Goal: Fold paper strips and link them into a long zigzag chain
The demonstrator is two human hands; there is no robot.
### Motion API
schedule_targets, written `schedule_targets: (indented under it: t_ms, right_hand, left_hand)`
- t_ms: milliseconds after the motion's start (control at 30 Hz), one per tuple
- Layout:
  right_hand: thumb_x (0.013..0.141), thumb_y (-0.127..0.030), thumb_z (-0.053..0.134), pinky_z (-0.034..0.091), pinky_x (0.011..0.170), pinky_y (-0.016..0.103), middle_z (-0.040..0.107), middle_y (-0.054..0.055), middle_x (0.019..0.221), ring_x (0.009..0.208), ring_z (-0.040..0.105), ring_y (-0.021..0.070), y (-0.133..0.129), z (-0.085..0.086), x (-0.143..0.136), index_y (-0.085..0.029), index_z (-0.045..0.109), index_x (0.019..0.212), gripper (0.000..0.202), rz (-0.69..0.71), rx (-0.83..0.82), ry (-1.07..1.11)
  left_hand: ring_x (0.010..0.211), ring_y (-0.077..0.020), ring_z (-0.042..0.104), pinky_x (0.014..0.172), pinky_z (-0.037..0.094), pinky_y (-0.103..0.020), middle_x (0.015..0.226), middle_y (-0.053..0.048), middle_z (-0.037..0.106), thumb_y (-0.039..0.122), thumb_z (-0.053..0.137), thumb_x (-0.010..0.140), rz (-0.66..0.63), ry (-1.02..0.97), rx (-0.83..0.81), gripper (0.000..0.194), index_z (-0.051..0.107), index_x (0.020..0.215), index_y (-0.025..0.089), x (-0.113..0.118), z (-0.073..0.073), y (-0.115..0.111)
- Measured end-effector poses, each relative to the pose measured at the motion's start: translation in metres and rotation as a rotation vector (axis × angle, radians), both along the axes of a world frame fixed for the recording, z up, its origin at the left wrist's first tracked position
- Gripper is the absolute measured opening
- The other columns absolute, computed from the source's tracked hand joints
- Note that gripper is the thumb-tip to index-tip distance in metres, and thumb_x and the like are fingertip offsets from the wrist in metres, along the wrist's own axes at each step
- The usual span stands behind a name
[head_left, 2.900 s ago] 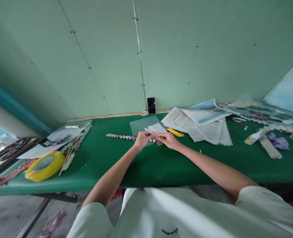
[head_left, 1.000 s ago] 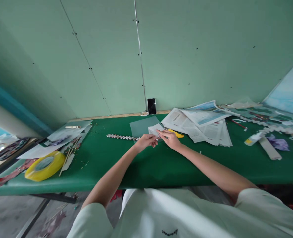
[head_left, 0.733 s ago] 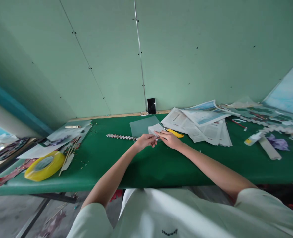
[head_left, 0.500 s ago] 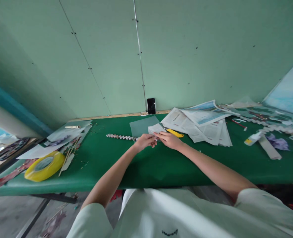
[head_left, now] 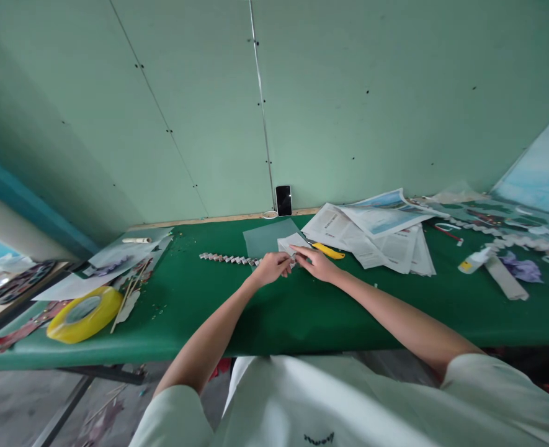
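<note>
A zigzag chain of folded paper [head_left: 227,257] runs along the table from the left up to my left hand [head_left: 274,268]. The fingers of that hand are closed on the chain's right end. My right hand [head_left: 318,263] meets it from the right, its fingertips pinching the same end of the chain. Fingers hide most of the piece between them. Just beyond the hands lie a white piece of paper [head_left: 291,241] and a translucent sheet [head_left: 265,237]. A yellow-handled cutting tool [head_left: 329,251] lies beside my right hand.
Printed sheets [head_left: 367,239] spread to the right of the hands. A phone [head_left: 283,200] leans on the wall. On the left lie a yellow tape roll [head_left: 84,314] and thin sticks [head_left: 128,295]. A glue bottle [head_left: 474,261] and a purple crumpled piece [head_left: 520,268] lie far right.
My right fingers have lifted and bent a little, from lying flatter over the chain's end to a pinch. The chain and the things around it stay in place.
</note>
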State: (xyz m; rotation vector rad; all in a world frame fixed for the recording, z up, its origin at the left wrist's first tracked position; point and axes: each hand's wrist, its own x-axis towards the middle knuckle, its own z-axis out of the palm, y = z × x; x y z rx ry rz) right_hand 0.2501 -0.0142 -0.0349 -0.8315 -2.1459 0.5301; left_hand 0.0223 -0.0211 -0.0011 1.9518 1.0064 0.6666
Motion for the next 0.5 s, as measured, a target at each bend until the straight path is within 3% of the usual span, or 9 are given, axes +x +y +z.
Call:
schedule_targets:
  t_ms: [100, 200, 500]
  right_hand:
    - [0.108, -0.05, 0.048, 0.062, 0.079, 0.037, 0.077, 0.012, 0.115, 0.091, 0.075, 0.0252, 0.002, 0.0023, 0.0, -0.021, 0.071, 0.13, 0.043, 0.009, -0.112, 0.099]
    - [0.104, -0.054, 0.056, 0.059, 0.072, 0.033, 0.078, 0.008, 0.094, 0.078, 0.072, 0.0226, 0.0042, 0.0035, 0.0015, -0.02, 0.076, 0.108, 0.04, 0.059, -0.182, 0.141]
    - [0.095, -0.059, 0.07, 0.054, 0.065, 0.03, 0.075, 0.005, 0.078, 0.069, 0.07, 0.0214, 0.0088, -0.0001, 0.0031, -0.02, 0.079, 0.101, 0.04, 0.074, -0.25, 0.165]
  left_hand:
    - [0.065, -0.0155, 0.071, 0.066, 0.053, -0.024, 0.076, -0.005, 0.074, 0.045, 0.052, 0.104, -0.02, 0.076, 0.118, 0.037, 0.067, 0.084, 0.018, 0.0009, 0.0046, -0.0043]
    - [0.066, -0.0157, 0.071, 0.065, 0.051, -0.023, 0.077, -0.005, 0.074, 0.038, 0.049, 0.104, -0.038, 0.128, 0.183, 0.032, 0.068, 0.086, 0.018, 0.0012, 0.0084, -0.007]
    - [0.069, -0.0157, 0.07, 0.066, 0.049, -0.023, 0.079, -0.005, 0.074, 0.033, 0.047, 0.105, -0.071, 0.156, 0.231, 0.031, 0.068, 0.087, 0.019, -0.0028, 0.0091, -0.006]
